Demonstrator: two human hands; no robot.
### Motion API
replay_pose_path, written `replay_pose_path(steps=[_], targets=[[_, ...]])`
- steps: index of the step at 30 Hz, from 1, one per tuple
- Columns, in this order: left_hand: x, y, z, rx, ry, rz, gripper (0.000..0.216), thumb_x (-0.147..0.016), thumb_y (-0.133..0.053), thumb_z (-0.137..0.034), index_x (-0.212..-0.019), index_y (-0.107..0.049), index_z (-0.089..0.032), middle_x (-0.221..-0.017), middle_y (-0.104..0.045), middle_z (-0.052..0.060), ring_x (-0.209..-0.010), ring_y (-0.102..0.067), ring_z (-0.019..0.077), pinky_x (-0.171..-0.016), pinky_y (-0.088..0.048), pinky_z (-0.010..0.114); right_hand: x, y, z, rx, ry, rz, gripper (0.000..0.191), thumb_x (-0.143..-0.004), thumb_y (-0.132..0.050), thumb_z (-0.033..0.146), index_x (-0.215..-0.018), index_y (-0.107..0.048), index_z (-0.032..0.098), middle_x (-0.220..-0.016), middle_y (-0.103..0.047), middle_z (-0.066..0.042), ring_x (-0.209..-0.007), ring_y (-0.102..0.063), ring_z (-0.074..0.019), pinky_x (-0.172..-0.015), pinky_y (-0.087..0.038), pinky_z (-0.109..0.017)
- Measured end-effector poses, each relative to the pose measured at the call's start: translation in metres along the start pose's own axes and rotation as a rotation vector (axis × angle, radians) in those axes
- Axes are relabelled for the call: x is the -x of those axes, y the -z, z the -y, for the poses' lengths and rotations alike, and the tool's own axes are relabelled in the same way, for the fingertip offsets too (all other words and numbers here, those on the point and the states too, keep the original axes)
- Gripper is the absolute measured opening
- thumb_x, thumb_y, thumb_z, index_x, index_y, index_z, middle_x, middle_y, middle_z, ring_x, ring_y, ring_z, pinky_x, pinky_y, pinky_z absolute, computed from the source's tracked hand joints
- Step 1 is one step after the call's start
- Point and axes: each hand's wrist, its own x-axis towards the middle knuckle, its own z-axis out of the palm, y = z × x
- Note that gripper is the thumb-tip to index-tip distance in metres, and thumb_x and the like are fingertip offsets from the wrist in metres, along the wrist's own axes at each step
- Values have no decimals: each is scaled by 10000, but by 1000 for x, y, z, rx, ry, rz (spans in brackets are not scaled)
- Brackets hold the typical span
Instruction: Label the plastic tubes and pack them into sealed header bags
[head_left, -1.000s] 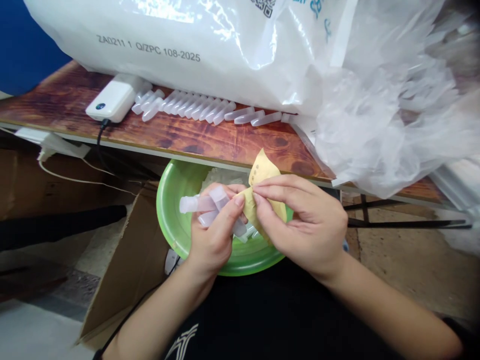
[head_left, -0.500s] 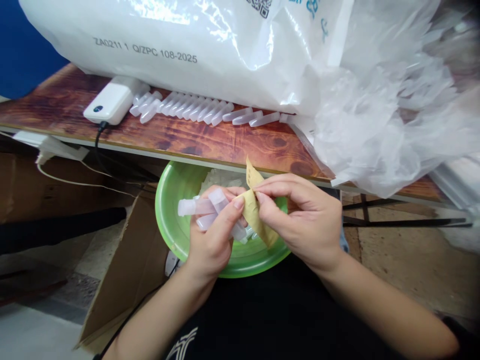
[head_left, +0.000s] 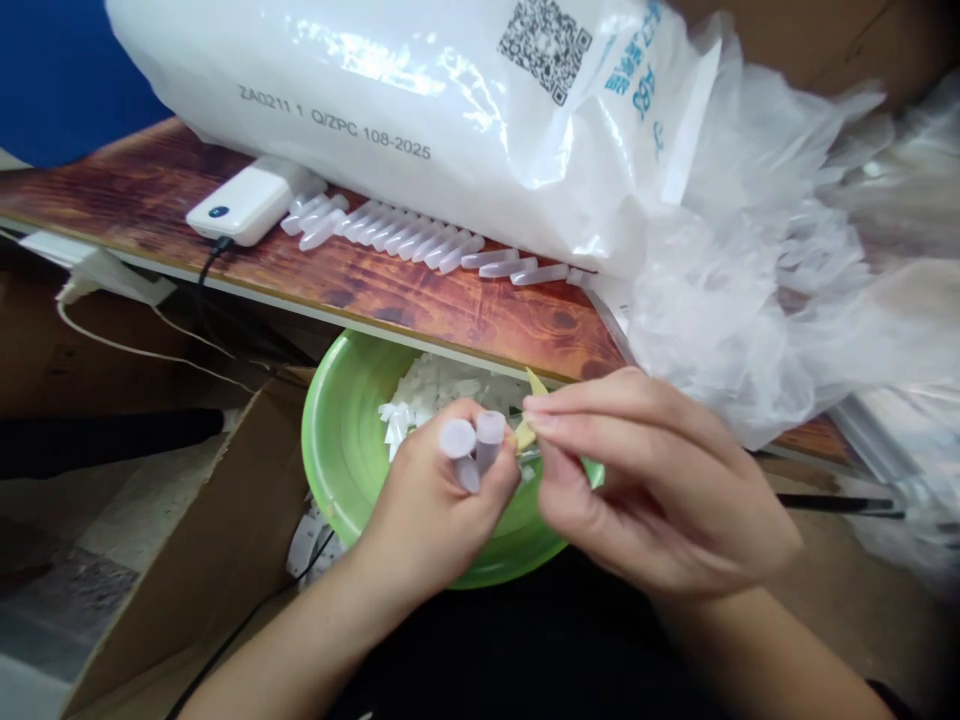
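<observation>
My left hand [head_left: 442, 500] is closed around a bunch of translucent plastic tubes [head_left: 490, 430], their round ends turned up toward me. A narrow piece of yellow paper [head_left: 524, 434] shows between this hand and my right fingertips. My right hand [head_left: 652, 480] pinches at the paper with its fingers bent; much of the paper is hidden behind the fingers. Below both hands is a green basin [head_left: 337, 470], which holds small whitish translucent pieces [head_left: 435, 385] and some white scraps.
Along the wooden table [head_left: 360, 300] lies a row of similar tubes [head_left: 412, 235] beside a white power bank [head_left: 247, 200] with a black cable. Behind them rests a big white plastic bag [head_left: 360, 90], with crumpled clear plastic [head_left: 720, 300] at right. A cardboard box [head_left: 202, 520] stands lower left.
The tubes in my left hand have turned from lying sideways to end-up. My right hand has moved right and nearer; less of the yellow paper shows. The camera view has shifted.
</observation>
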Motion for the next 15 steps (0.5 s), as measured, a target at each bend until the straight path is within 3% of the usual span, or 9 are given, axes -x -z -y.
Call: replay_pose_path(steps=[3, 7, 15], targets=[[5, 3, -1, -104, -54, 42, 166, -801, -618, -298, -762, -485, -207, -728, -578, -1, -658, -527, 158, -568, -384, 286, -3, 7, 3, 83, 125, 170, 341, -770, -712, 130, -1097, -653, 203, -1110, -708, -37, -950, -675, -190, -750, -593, -314], [7, 5, -2, -158, -96, 68, 161, -774, -585, -221, -711, -436, -216, -661, -519, -22, -604, -482, 144, -552, -360, 283, -1, 6, 6, 115, 151, 235, 339, -757, -729, 144, -1089, -664, 158, -1069, -713, -34, -885, -660, -184, -693, -569, -320], [8, 5, -1, -179, -103, 74, 208, -756, -600, -231, -683, -406, -221, -643, -492, -22, -578, -479, 144, -515, -343, 275, -1, 6, 21, 86, -50, 301, 383, -854, -630, 156, -1223, -583, 246, -1043, -705, 34, -840, -680, -143, -682, -585, -269]])
